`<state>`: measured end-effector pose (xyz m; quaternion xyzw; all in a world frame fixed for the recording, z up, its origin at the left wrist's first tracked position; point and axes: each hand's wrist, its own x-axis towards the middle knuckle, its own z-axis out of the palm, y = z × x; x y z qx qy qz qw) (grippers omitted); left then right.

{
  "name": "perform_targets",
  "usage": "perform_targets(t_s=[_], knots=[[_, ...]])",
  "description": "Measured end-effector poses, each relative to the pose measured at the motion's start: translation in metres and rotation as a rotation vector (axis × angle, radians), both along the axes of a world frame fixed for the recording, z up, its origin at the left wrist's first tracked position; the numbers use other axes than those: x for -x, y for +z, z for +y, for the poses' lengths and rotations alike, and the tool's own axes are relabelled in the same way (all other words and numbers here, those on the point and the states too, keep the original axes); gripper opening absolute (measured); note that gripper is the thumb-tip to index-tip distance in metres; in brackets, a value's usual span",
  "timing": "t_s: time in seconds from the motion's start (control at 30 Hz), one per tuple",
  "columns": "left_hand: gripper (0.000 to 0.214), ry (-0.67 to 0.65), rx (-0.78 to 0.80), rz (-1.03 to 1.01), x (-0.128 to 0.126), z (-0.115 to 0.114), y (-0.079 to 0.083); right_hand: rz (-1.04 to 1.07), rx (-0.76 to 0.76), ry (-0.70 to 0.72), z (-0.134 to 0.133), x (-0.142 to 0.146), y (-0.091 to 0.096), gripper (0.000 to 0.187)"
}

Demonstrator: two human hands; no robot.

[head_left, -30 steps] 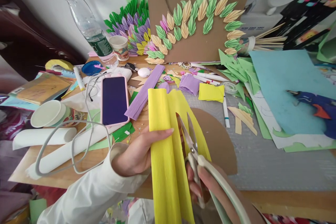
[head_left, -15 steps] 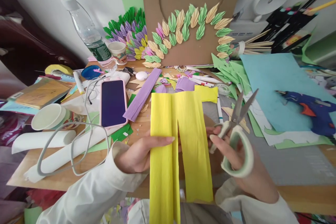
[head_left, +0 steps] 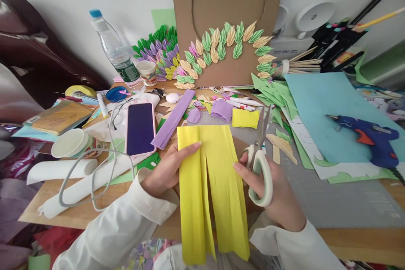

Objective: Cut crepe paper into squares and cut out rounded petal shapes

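A long sheet of yellow crepe paper (head_left: 221, 185) hangs over the table's front edge, slit lengthwise from the bottom most of the way up. My left hand (head_left: 166, 171) pinches its left strip, thumb on top. My right hand (head_left: 272, 187) grips a pair of scissors (head_left: 260, 156) with pale green handles, blades nearly closed and pointing up and away. That hand's fingertips touch the paper's right edge.
A pink-cased phone (head_left: 140, 128), a purple paper strip (head_left: 172, 119), a paper cup (head_left: 71, 143), white rolls and a cable lie left. A water bottle (head_left: 117, 52) and a cardboard panel with folded leaves (head_left: 228, 46) stand behind. A blue glue gun (head_left: 370, 137) rests on light blue paper at right.
The scissors came out of the slit, swung out to the right, then moved back beside the paper with blades closing. The paper sits lower and flatter. The view has tilted down slightly.
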<state>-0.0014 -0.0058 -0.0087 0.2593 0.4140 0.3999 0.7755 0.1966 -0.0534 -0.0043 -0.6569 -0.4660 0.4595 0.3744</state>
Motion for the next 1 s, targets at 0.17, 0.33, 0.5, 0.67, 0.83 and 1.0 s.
perform_targets(t_s=[0.17,0.33,0.5,0.67,0.83,1.0], knots=[[0.029,0.005,0.069,-0.02,0.0,-0.002,0.002,-0.029,-0.005,-0.02,-0.005,-0.005,-0.009,0.028],[0.022,0.031,0.106,-0.05,0.003,-0.005,0.003,0.207,0.003,0.163,-0.029,-0.018,-0.003,0.043],[0.028,0.028,0.109,-0.077,0.002,-0.008,0.001,0.293,0.368,0.504,-0.058,-0.01,0.012,0.051],[0.02,0.028,0.131,-0.086,0.002,-0.009,0.004,0.241,0.508,0.541,-0.06,0.006,0.005,0.055],[0.018,0.009,0.143,-0.134,0.004,-0.011,0.006,0.321,0.596,0.509,-0.06,0.002,-0.003,0.049],[0.019,-0.001,0.211,-0.136,0.004,-0.012,0.006,0.428,0.574,0.495,-0.063,0.003,-0.008,0.045]])
